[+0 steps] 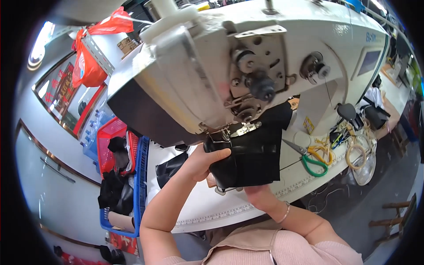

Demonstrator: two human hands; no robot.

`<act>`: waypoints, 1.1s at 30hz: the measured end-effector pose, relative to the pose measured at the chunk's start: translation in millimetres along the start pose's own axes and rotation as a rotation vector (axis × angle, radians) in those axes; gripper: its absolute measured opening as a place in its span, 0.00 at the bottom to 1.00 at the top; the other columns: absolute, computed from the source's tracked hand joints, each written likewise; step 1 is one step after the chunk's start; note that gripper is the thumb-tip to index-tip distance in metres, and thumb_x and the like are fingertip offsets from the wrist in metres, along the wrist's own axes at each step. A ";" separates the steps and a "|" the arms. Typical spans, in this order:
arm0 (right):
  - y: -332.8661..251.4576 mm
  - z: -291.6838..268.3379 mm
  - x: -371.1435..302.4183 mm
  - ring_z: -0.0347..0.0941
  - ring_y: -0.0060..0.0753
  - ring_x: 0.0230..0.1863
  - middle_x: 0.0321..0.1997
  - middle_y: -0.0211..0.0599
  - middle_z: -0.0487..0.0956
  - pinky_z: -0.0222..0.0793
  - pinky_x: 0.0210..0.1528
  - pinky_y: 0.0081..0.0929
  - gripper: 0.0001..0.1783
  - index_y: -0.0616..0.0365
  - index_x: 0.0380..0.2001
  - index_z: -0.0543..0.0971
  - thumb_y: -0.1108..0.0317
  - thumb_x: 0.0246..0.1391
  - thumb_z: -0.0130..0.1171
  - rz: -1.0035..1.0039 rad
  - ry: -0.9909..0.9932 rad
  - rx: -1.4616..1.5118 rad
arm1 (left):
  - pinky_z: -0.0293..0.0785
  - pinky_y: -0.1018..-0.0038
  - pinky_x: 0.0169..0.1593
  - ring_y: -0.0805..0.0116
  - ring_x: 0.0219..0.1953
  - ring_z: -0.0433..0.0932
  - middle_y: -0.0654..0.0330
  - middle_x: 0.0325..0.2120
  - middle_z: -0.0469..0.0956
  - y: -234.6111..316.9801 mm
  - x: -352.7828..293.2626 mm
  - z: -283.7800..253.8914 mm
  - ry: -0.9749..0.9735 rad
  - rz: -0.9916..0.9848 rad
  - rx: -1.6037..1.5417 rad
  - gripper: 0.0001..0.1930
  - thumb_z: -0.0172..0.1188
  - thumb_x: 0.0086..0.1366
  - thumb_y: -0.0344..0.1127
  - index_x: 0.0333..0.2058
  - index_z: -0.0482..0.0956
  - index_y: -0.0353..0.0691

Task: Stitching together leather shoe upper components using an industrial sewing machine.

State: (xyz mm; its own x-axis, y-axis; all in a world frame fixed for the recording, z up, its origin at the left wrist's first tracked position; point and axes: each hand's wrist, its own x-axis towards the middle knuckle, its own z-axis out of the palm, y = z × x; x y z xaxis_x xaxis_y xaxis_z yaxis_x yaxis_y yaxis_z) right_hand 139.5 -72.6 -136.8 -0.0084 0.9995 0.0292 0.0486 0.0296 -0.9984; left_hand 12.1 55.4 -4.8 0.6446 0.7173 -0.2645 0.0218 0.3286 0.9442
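Under the head of a white sewing machine (pixel 327 26) lies a black leather-like piece (pixel 254 161), perhaps part of a bag, with a raised strip across it. My left hand (pixel 201 162) grips its left edge, thumb pressed on top and fingers out of sight beneath. A shiny metal part (pixel 246 129) sits at the piece's upper edge, beside the needle area. My right hand (pixel 258 194) reaches under the near edge of the black piece, which hides its fingers. Another black piece (pixel 170 170) lies on the table left of my left hand.
Right of the work lie green-handled scissors (pixel 314 165) and orange-handled scissors (pixel 322 152), near tape rolls (pixel 356 157). A ruler strip (pixel 229 213) runs along the table's front. At left stand a blue crate (pixel 142 185) and a red basket (pixel 104 150) with black pieces. A wooden stool (pixel 397 218) is at right.
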 end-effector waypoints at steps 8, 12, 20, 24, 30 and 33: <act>-65.2 21.3 41.5 0.70 0.22 0.42 0.44 0.31 0.74 0.65 0.45 0.17 0.18 0.64 0.44 0.71 0.71 0.50 0.60 -0.167 0.557 0.982 | 0.75 0.69 0.41 0.66 0.35 0.77 0.57 0.33 0.76 5.2 -9.2 1.2 0.044 -0.099 -0.053 0.14 0.60 0.54 0.29 0.40 0.71 0.35; -64.0 18.3 36.1 0.70 0.21 0.42 0.44 0.30 0.74 0.65 0.46 0.18 0.19 0.62 0.45 0.71 0.74 0.48 0.62 -0.176 0.567 0.786 | 0.77 0.68 0.33 0.64 0.27 0.77 0.56 0.27 0.76 16.3 -17.2 11.7 0.101 -0.133 -0.274 0.11 0.58 0.56 0.30 0.38 0.70 0.36; -58.1 23.4 37.8 0.71 0.21 0.40 0.41 0.32 0.75 0.69 0.41 0.19 0.18 0.62 0.42 0.72 0.70 0.48 0.63 -0.255 0.615 0.794 | 0.73 0.73 0.39 0.71 0.34 0.75 0.59 0.33 0.75 8.4 -14.1 9.3 0.037 -0.031 -0.076 0.17 0.63 0.52 0.29 0.41 0.71 0.35; -60.8 25.2 37.0 0.70 0.22 0.42 0.42 0.32 0.74 0.68 0.44 0.19 0.20 0.62 0.45 0.71 0.69 0.48 0.62 -0.238 0.605 0.858 | 0.74 0.73 0.38 0.71 0.34 0.75 0.58 0.34 0.75 9.1 -7.7 5.6 0.033 -0.002 0.055 0.19 0.63 0.51 0.29 0.43 0.70 0.33; -58.3 21.9 36.7 0.70 0.22 0.42 0.43 0.32 0.74 0.67 0.45 0.20 0.20 0.62 0.44 0.71 0.69 0.49 0.62 -0.210 0.597 0.786 | 0.74 0.72 0.42 0.69 0.35 0.76 0.58 0.34 0.76 15.5 -8.8 6.8 0.070 -0.040 0.266 0.19 0.66 0.48 0.26 0.40 0.72 0.34; -64.3 25.3 37.3 0.70 0.22 0.41 0.42 0.32 0.75 0.68 0.43 0.19 0.18 0.63 0.43 0.72 0.69 0.48 0.62 -0.225 0.654 0.765 | 0.74 0.72 0.41 0.67 0.35 0.77 0.58 0.33 0.76 20.5 -14.4 8.9 0.055 -0.043 0.286 0.17 0.65 0.50 0.28 0.40 0.72 0.34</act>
State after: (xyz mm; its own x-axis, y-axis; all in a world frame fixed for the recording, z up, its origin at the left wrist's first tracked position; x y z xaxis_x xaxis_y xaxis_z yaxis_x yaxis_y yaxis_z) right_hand 110.8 -37.4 -72.7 0.6177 0.7863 0.0115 -0.5376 0.4329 -0.7236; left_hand 10.1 46.3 20.2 0.5960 0.7413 -0.3087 0.2678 0.1789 0.9467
